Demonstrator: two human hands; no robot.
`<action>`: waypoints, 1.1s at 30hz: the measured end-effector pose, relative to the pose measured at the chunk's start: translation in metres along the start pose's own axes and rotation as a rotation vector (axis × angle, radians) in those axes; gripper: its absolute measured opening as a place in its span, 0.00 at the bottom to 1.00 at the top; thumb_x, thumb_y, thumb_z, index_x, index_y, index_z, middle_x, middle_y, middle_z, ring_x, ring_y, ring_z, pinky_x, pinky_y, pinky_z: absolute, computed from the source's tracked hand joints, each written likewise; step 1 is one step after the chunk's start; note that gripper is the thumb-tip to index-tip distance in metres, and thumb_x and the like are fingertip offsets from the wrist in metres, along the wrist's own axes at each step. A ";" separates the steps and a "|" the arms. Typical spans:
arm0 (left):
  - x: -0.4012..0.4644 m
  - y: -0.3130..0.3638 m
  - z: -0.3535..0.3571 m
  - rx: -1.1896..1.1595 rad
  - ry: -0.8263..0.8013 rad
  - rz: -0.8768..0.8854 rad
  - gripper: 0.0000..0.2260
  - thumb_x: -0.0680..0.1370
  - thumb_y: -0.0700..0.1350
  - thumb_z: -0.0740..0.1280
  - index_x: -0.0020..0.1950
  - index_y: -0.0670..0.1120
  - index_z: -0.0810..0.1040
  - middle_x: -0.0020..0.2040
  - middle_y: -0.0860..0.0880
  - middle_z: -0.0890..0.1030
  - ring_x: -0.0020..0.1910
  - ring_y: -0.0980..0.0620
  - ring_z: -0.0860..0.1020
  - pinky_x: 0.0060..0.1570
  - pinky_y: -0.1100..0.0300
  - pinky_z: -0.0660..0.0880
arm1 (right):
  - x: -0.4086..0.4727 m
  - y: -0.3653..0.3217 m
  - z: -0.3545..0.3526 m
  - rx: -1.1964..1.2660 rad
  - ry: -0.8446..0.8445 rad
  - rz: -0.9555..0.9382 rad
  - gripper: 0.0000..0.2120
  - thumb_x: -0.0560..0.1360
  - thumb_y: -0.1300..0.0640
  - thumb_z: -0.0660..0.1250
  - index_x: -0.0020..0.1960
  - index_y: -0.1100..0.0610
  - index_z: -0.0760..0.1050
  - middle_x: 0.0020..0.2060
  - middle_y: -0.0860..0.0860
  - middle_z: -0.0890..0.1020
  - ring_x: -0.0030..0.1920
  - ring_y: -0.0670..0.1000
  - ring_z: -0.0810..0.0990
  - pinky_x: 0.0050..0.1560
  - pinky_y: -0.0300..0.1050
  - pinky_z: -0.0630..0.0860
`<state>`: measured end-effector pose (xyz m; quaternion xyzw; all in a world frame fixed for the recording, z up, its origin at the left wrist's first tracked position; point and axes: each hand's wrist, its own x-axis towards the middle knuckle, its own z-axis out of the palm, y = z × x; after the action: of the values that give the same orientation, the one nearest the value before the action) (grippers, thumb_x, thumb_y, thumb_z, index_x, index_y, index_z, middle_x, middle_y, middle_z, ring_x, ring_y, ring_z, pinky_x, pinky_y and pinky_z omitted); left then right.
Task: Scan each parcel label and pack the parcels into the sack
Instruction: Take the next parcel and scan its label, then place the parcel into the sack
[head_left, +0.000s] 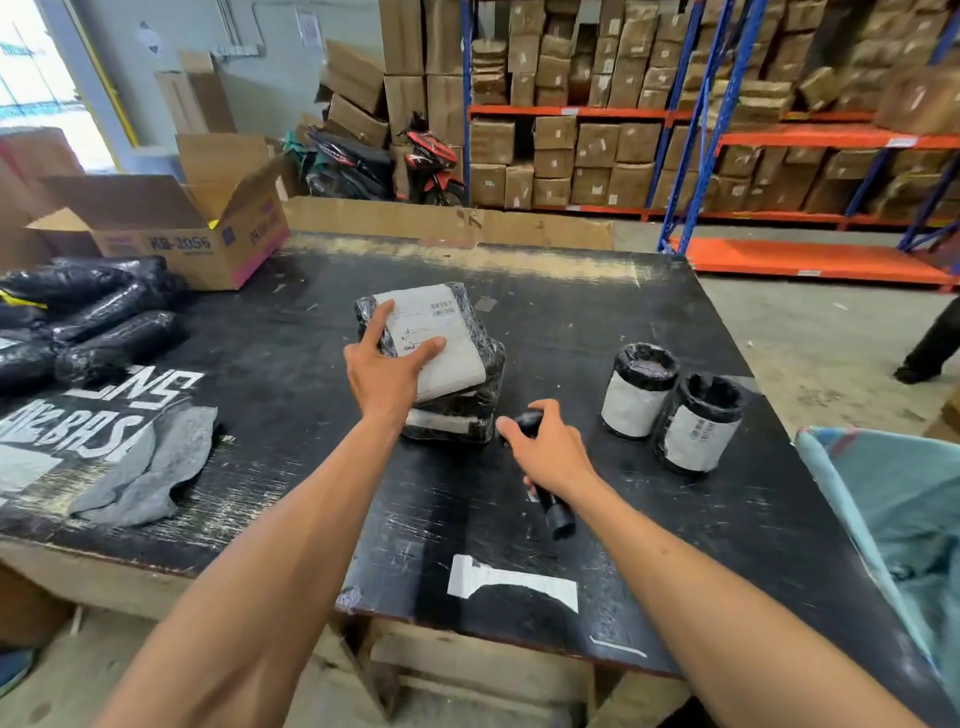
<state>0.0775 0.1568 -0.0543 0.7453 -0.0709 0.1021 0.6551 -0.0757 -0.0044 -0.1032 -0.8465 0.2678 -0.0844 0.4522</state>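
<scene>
A black-wrapped parcel (457, 322) with a white label lies tilted on top of a second black parcel (457, 418) at the middle of the black table (597, 312). My left hand (387, 371) grips the upper parcel's near left corner, thumb on the label. My right hand (548, 449) holds a black handheld scanner (553, 506), its head pointing at the stacked parcels. Two round black parcels (639, 389) (698, 431) with white labels stand upright to the right. The teal sack (893, 519) hangs open at the table's right edge.
A heap of long black-wrapped parcels (88, 322) lies at the far left beside an open cardboard box (176, 234). A grey cloth (150, 467) lies near the left front. Someone's leg (930, 348) stands on the floor at right. Shelves of cartons fill the background.
</scene>
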 end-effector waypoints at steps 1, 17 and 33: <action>-0.003 -0.004 -0.005 0.005 0.002 -0.005 0.38 0.60 0.59 0.84 0.68 0.67 0.76 0.60 0.51 0.76 0.53 0.61 0.77 0.59 0.60 0.75 | -0.002 0.008 0.009 -0.016 -0.020 0.017 0.31 0.75 0.31 0.65 0.69 0.47 0.63 0.46 0.54 0.84 0.33 0.57 0.87 0.46 0.61 0.86; -0.025 -0.020 0.005 -0.050 -0.069 -0.034 0.37 0.59 0.60 0.83 0.66 0.68 0.76 0.62 0.50 0.78 0.58 0.56 0.79 0.64 0.52 0.77 | -0.004 0.015 -0.022 -0.341 0.109 -0.012 0.35 0.78 0.27 0.58 0.77 0.44 0.61 0.62 0.55 0.83 0.64 0.62 0.80 0.58 0.56 0.70; -0.154 0.087 0.203 -0.287 -0.548 0.057 0.15 0.80 0.58 0.68 0.66 0.59 0.80 0.56 0.71 0.81 0.53 0.74 0.78 0.45 0.76 0.75 | 0.002 0.083 -0.243 0.277 0.140 -0.377 0.42 0.67 0.40 0.81 0.76 0.35 0.65 0.66 0.30 0.74 0.61 0.28 0.76 0.58 0.27 0.73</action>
<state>-0.0811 -0.0607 -0.0326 0.6425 -0.2796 -0.0954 0.7071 -0.1990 -0.2172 -0.0302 -0.8037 0.1216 -0.2616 0.5205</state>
